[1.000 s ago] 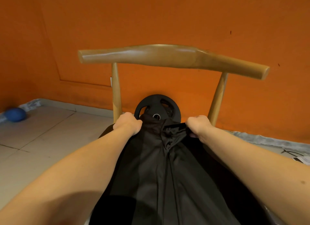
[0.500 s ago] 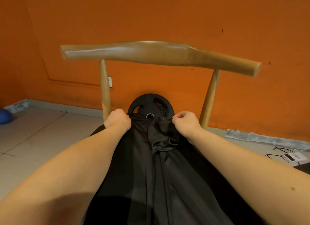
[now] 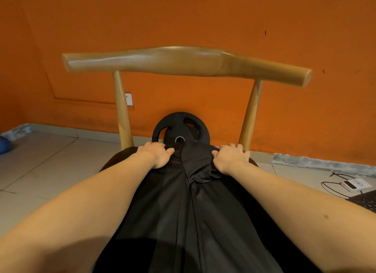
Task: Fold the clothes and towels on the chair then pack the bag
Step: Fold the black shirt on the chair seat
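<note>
The black garment (image 3: 193,211) lies spread along the chair (image 3: 183,63) seat, and the left hand (image 3: 155,154) and right hand (image 3: 231,157) each have a grip clenched on its far edge. It looks thin, limp and slippery, so holding the corners seems best.

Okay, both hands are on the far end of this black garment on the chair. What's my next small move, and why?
Probably draw the right hand outward, away from the left hand, to flatten the black garment. The fabric is bunched into wrinkles just beside the right hand, while the rest lies fairly smooth along the chair.
</note>
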{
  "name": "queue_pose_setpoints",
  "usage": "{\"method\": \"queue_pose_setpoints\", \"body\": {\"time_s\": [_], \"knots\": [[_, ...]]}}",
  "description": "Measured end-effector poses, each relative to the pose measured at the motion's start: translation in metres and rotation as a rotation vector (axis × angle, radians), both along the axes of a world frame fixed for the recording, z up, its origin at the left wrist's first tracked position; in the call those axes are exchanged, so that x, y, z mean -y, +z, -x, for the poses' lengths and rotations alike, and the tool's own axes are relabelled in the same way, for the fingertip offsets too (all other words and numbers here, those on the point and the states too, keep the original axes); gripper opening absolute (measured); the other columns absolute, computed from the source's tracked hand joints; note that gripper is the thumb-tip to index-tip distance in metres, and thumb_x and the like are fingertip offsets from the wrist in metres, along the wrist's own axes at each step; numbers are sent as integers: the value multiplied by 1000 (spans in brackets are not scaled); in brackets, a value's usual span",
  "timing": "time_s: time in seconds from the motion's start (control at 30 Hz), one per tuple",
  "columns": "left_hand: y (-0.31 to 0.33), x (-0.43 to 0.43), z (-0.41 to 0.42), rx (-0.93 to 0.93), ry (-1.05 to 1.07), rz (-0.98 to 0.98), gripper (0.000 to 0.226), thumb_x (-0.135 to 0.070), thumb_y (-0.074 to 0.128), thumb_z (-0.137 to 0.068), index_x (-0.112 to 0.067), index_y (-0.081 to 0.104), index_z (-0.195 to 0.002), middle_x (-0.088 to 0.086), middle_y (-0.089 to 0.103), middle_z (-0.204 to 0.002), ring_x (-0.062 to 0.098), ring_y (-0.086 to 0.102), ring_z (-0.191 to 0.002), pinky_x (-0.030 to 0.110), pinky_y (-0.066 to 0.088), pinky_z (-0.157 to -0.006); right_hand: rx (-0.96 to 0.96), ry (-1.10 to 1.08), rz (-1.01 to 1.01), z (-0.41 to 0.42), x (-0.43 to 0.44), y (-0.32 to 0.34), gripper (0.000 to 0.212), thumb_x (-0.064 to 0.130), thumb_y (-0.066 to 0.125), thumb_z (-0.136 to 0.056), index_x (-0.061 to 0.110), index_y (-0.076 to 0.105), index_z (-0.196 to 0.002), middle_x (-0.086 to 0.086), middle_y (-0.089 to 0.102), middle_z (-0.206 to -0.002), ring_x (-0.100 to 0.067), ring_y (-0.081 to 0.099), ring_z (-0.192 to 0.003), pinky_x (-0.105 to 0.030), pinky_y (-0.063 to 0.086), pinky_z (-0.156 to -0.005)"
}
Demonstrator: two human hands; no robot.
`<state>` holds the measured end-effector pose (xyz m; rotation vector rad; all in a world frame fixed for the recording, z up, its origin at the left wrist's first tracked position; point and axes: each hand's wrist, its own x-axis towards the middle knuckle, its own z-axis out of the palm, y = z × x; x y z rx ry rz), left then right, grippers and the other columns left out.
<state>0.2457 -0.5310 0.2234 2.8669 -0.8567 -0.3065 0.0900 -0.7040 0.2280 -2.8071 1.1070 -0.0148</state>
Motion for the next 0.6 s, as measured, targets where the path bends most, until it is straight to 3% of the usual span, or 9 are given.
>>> {"method": "queue_pose_setpoints", "body": {"time_s": [0.07, 0.17, 0.27, 0.4, 0.5, 0.6], "knots": [[-6, -1, -2, -9, 6, -46, 70, -62, 21, -104, -21, 29, -160, 7, 32, -164, 31, 27, -151, 48, 23, -121, 117, -16, 2, -1, -1, -2, 47, 44, 33, -106, 17, 48, -142, -12, 44, -150, -33, 34, -140, -52, 26, -112], [-10, 0, -3, 34, 29, -68, 70, -60, 16, -105, -20, 27, -161, 7, 29, -165, 30, 23, -153, 49, 15, -125, 311, 258, 51, 0, -16, -2, 55, 47, 33, -107, 21, 36, -156, -6, 27, -165, -26, 20, -152, -47, 17, -120], [-14, -1, -7, 36, 83, -77, 67, -56, 13, -105, -20, 25, -161, 7, 27, -166, 31, 19, -154, 52, 8, -126, 110, 475, -45, 2, -28, -7, 67, 61, 25, -105, 27, 22, -163, 0, 11, -171, -20, 6, -157, -45, 6, -124], [-14, -9, -8, 40, 85, -83, 64, -51, 14, -107, -19, 24, -162, 8, 23, -167, 32, 18, -154, 52, 8, -126, -111, 461, -10, -2, -27, -12, 76, 70, 12, -101, 28, 9, -164, 0, 4, -172, -19, -2, -158, -48, -1, -127], [-5, -18, 2, 106, 69, -22, 64, -53, 19, -107, -17, 31, -159, 10, 24, -167, 31, 20, -154, 50, 10, -126, 85, 455, -46, 4, -32, -2, 68, 60, 21, -106, 23, 22, -163, -3, 15, -170, -19, 5, -158, -46, 0, -127], [7, -36, 36, 282, -38, 142, 58, -50, 30, -106, -14, 50, -147, 11, 43, -157, 29, 38, -145, 46, 27, -122, 432, 406, -66, 29, -37, 10, 50, 40, 38, -109, 13, 50, -149, -6, 51, -152, -24, 38, -146, -40, 25, -122]]}}
